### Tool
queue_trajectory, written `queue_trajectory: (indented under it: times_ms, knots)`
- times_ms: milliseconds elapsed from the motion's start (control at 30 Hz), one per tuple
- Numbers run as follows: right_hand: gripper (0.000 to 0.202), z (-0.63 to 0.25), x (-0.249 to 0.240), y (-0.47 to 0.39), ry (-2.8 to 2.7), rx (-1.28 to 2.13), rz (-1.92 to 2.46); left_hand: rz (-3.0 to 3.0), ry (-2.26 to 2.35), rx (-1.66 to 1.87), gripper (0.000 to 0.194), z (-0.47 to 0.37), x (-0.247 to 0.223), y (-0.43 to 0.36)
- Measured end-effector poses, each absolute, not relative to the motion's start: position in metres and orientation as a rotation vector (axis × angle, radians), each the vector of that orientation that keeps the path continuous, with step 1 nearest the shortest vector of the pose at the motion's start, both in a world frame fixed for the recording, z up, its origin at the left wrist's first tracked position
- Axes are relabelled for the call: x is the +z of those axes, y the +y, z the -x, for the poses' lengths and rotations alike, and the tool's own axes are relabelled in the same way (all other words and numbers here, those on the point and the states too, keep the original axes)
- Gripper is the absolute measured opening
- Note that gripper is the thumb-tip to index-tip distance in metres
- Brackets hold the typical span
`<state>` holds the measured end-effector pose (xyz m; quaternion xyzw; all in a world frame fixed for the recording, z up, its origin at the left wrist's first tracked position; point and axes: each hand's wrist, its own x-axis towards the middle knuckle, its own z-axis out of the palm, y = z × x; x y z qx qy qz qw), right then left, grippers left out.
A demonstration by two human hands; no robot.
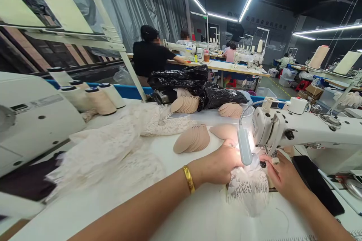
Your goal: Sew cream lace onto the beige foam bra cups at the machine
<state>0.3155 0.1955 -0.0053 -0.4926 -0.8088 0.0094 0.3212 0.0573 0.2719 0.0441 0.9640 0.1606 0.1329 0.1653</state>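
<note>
My left hand [219,163], with a gold bangle at the wrist, rests on a piece of white lace [249,190] and presses it flat beside the needle of a white sewing machine [308,128]. My right hand [283,175] holds the lace's other edge under the machine head. A small grey lamp [243,146] on a bent neck shines on the lace and hides part of my left fingers. A beige bra cup [224,131] lies just beyond my left hand.
Stacks of beige cups [192,139] and a heap of lace fabric [118,147] lie on the white table. Thread cones [100,99] stand at left beside another machine [31,116]. A black phone [316,182] lies at right. Black bags [198,83] and other workers sit behind.
</note>
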Motion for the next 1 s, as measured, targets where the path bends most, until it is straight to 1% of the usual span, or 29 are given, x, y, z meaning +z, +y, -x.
queue_trajectory:
  times_ms: [267, 400, 500, 567, 600, 633, 700, 800, 933, 1000]
  knots:
    - [0.029, -0.319, -0.011, 0.193, -2.087, 0.027, 1.270, -2.828, 0.417, 0.338, 0.005, -0.056, 0.036, 0.279]
    - [0.025, -0.314, -0.007, 0.185, -2.171, 0.020, 1.176, -2.828, 0.419, 0.329, 0.013, -0.050, 0.035, 0.277]
    - [0.018, -0.305, -0.003, 0.177, -2.279, 0.119, 1.100, -2.888, 0.586, 0.326, 0.018, -0.050, 0.035, 0.268]
    - [0.029, -0.299, -0.003, 0.175, -2.346, 0.206, 1.092, -2.917, 0.753, 0.300, 0.014, -0.054, 0.036, 0.259]
    - [0.031, -0.297, -0.003, 0.176, -2.368, 0.222, 1.109, -2.920, 0.827, 0.265, 0.011, -0.056, 0.037, 0.255]
    - [0.027, -0.296, -0.004, 0.177, -2.380, 0.213, 1.141, -2.919, 0.881, 0.216, 0.009, -0.058, 0.039, 0.250]
    - [0.012, -0.297, -0.008, 0.182, -2.387, 0.141, 1.217, -2.904, 0.922, 0.117, 0.012, -0.059, 0.044, 0.242]
    - [0.024, -0.304, -0.014, 0.187, -2.384, 0.046, 1.300, -2.843, 0.873, 0.048, 0.017, -0.055, 0.052, 0.236]
    - [0.021, -0.305, -0.018, 0.186, -2.314, 0.082, 1.350, -2.788, 0.785, 0.040, 0.020, -0.047, 0.057, 0.235]
    - [0.034, -0.302, -0.018, 0.185, -2.309, 0.138, 1.342, -2.799, 0.764, 0.049, 0.019, -0.047, 0.058, 0.236]
